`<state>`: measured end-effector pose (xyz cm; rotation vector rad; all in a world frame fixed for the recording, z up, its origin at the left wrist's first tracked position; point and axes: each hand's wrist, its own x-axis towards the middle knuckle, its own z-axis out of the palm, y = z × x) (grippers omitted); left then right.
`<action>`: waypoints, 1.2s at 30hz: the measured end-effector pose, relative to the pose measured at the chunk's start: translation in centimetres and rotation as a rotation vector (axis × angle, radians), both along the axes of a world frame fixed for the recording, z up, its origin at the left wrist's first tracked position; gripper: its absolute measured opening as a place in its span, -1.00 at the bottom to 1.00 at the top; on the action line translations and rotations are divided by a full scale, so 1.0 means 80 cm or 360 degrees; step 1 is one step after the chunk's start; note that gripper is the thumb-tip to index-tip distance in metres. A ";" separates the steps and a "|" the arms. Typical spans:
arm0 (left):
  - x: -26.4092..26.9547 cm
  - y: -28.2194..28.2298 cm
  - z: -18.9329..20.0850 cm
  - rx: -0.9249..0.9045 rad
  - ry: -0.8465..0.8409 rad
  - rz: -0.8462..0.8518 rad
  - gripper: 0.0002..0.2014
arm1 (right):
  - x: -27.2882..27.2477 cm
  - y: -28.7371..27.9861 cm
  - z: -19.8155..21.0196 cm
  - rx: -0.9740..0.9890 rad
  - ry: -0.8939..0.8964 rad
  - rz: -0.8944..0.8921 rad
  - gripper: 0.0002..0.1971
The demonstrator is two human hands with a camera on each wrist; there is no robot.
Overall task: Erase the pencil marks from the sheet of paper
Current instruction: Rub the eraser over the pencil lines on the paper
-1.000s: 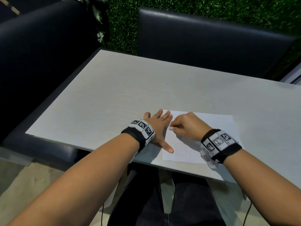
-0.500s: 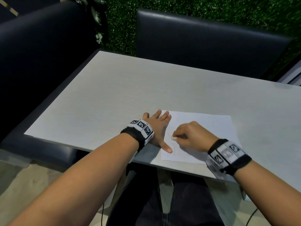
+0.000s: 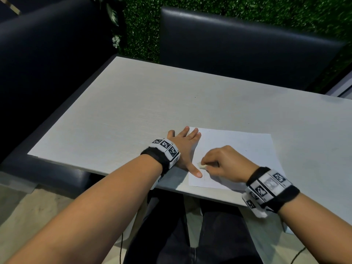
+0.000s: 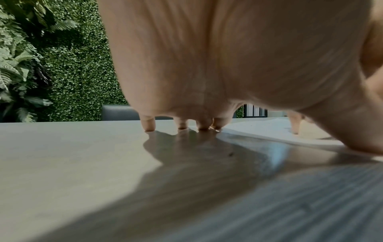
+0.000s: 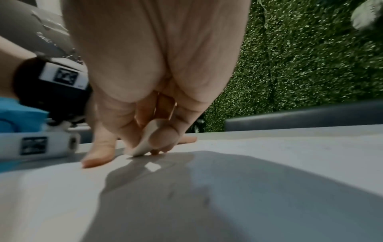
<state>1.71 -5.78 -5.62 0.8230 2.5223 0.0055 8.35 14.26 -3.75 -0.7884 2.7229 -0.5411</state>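
Observation:
A white sheet of paper (image 3: 240, 149) lies near the front edge of the grey table (image 3: 133, 111), with faint pencil lines near its front left corner. My left hand (image 3: 185, 149) lies flat with spread fingers on the sheet's left edge, its thumb on the paper. The right hand (image 3: 222, 163) pinches a small white eraser (image 3: 201, 165) and presses it onto the paper close to the left thumb. In the right wrist view the eraser (image 5: 145, 140) sits between thumb and fingers, its tip on the sheet (image 5: 248, 163). The left wrist view shows fingertips (image 4: 149, 126) on the table.
Dark padded chairs stand at the far side (image 3: 238, 44) and at the left (image 3: 47, 63) of the table. A green hedge wall (image 3: 247, 8) rises behind them. The table's front edge runs just below the sheet, above my lap.
My right hand with the eraser has moved down the sheet toward me and now sits beside the left thumb. The left hand has stayed flat in place.

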 end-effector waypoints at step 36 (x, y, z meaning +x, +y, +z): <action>-0.002 0.005 -0.001 -0.0031 0.0001 0.0014 0.56 | 0.014 0.017 0.003 -0.0010 -0.0016 -0.0100 -0.84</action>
